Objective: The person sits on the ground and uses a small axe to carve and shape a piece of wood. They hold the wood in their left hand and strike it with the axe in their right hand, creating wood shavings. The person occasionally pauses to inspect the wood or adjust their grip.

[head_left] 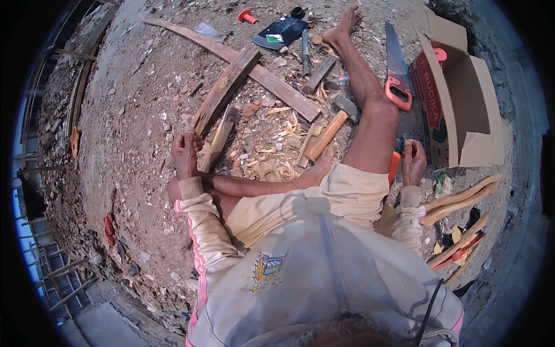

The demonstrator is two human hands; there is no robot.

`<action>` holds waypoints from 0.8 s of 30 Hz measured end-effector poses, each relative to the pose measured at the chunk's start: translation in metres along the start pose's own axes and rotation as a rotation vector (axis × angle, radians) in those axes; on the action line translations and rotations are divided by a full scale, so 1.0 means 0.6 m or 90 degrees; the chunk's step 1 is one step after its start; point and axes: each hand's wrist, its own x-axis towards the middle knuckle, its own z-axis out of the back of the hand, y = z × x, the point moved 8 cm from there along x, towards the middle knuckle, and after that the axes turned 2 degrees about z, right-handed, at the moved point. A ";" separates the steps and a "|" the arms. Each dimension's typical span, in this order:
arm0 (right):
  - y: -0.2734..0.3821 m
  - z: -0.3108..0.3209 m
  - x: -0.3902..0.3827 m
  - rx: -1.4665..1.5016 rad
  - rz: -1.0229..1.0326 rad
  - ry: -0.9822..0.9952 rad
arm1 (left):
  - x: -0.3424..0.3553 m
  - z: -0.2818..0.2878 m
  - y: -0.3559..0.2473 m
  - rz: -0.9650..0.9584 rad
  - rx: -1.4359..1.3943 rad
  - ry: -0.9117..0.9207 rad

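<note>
Left hand, curled, is at the near end of the wooden beam, toward eleven o'clock; right hand, also curled, is at three o'clock, near the cardboard box. Whether either pinches, I cannot tell.

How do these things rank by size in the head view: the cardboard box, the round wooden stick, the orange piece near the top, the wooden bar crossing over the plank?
1. Cardboard box
2. Wooden bar
3. Round wooden stick
4. Orange piece
</note>
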 end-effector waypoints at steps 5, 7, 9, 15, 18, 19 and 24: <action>0.183 -0.050 0.075 0.263 0.016 0.018 | 0.023 -0.133 0.032 0.013 0.387 0.149; 0.216 -0.122 0.087 0.316 0.039 0.102 | 0.045 -0.124 0.036 -0.014 0.546 0.102; 0.222 -0.214 0.061 0.325 0.077 0.167 | 0.054 -0.123 0.046 -0.027 0.660 0.062; 0.249 -0.336 -0.022 0.173 0.098 0.540 | 0.071 -0.172 0.124 -0.070 0.846 0.107; 0.245 -0.337 -0.016 0.144 0.165 0.502 | 0.081 -0.169 0.149 0.019 0.807 0.087; 0.239 -0.338 -0.016 0.142 0.149 0.512 | 0.080 -0.171 0.143 0.027 0.786 0.103; 0.239 -0.343 -0.022 0.181 0.118 0.591 | 0.069 -0.191 0.150 0.090 0.547 0.252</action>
